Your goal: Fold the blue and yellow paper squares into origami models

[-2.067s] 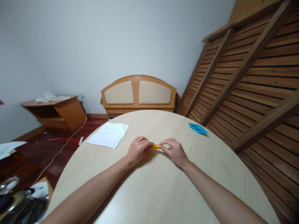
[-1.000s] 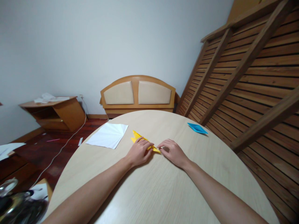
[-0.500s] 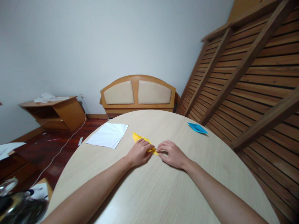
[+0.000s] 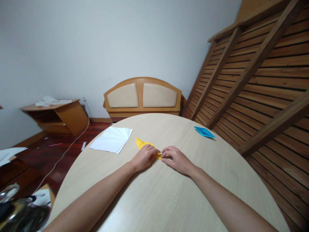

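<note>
A folded piece of yellow paper (image 4: 142, 142) lies on the round pale wooden table (image 4: 154, 199), slanting from upper left to lower right. My left hand (image 4: 145, 158) rests over its middle with curled fingers closed on it, hiding part of the folds. At the paper's lower right end, my right hand (image 4: 175, 159) has thumb and fingertips pinched on the tip. A blue folded paper boat shape (image 4: 204, 132) sits apart at the table's right. To the left is a creased white sheet of paper (image 4: 111, 139).
Beyond the table stands a wooden headboard (image 4: 140, 95) with cream panels. Slatted wooden boards (image 4: 260, 93) lean along the right side. On the left are a low wooden cabinet (image 4: 55, 117) and a white cable (image 4: 65, 151) on the dark red floor.
The yellow paper and my left hand have shifted very slightly; the paper's upper left end is a little further left. My right fingertips have moved slightly left along its lower right end.
</note>
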Tool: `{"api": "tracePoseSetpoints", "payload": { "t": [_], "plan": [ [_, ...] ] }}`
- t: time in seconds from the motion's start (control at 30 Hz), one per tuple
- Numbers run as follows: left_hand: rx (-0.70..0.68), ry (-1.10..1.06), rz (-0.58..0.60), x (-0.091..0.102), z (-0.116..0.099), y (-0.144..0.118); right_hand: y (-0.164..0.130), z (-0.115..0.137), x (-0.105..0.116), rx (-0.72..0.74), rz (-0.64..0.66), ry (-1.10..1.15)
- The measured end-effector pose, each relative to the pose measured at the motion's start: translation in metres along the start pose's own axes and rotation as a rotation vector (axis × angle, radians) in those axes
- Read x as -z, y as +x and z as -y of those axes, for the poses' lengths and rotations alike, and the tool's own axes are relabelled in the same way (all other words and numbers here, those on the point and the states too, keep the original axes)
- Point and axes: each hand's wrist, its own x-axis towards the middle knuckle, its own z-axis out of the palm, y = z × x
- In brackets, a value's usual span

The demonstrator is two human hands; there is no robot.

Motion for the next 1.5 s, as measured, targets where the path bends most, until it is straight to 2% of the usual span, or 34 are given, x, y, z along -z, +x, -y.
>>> {"api": "tracePoseSetpoints", "payload": {
  "t": [0.33,0.67,0.93,1.17,1.37,1.5],
  "plan": [
    [0.091,-0.047,-0.004,-0.008,0.004,0.000,0.004,-0.006,-0.011,-0.145,-0.074,-0.017],
    [0.143,-0.076,0.000,-0.008,0.002,0.002,0.005,-0.004,-0.014,-0.214,-0.041,-0.014],
    [0.131,-0.074,0.005,-0.007,0.001,0.005,0.004,-0.004,-0.018,-0.249,0.014,-0.081],
    [0.116,-0.052,0.017,-0.005,-0.001,0.006,0.009,0.007,-0.017,-0.331,-0.020,-0.100],
    [0.121,-0.060,-0.001,-0.005,0.000,0.006,0.011,0.005,-0.016,-0.353,-0.042,-0.078],
    [0.140,-0.052,-0.016,-0.005,0.001,0.005,0.009,-0.003,-0.015,-0.314,-0.059,-0.048]
  ]
}}
